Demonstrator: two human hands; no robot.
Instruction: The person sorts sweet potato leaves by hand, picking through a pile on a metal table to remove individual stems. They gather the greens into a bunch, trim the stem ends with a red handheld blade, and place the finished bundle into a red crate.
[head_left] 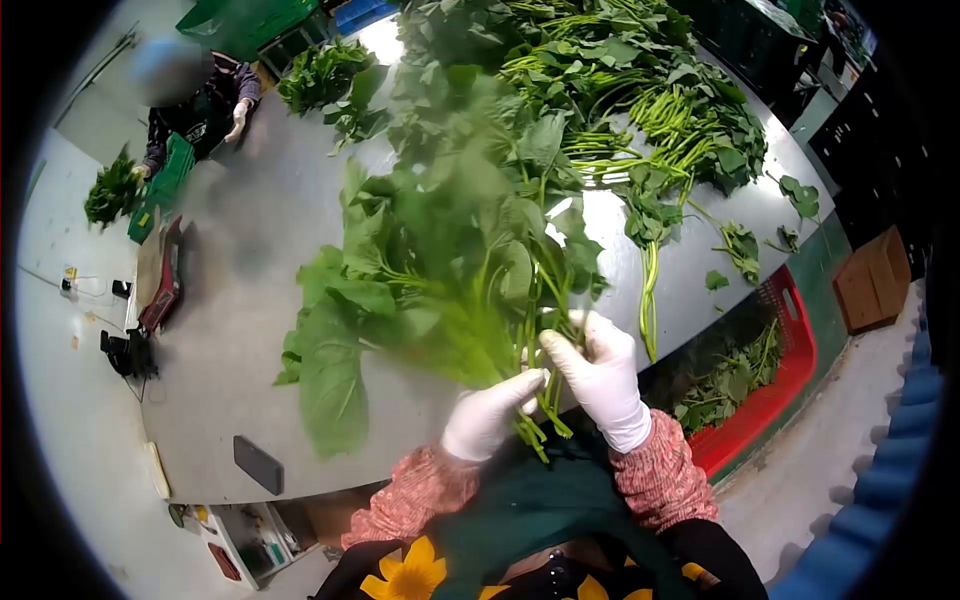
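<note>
A bunch of leafy green stems (470, 320) is held upright in front of me, its leaves fanned out and partly blurred. My left hand (492, 412), in a white glove, is wrapped round the lower stems. Just to its right, my gloved right hand (600, 375) pinches stems of the same bunch between thumb and fingers. The cut stem ends (540, 435) stick out below and between both hands. A large leaf (333, 390) hangs at the bunch's left side. Behind it, a big pile of leafy stems (670, 110) covers the far part of the metal table (240, 380).
Loose sprigs (740, 245) and a long stem (650, 300) lie on the right. A red crate (800, 350) with greens stands below the right edge, near a cardboard box (872, 280). A phone (258, 465) lies front left. Another person (195, 110) holds greens at the far left.
</note>
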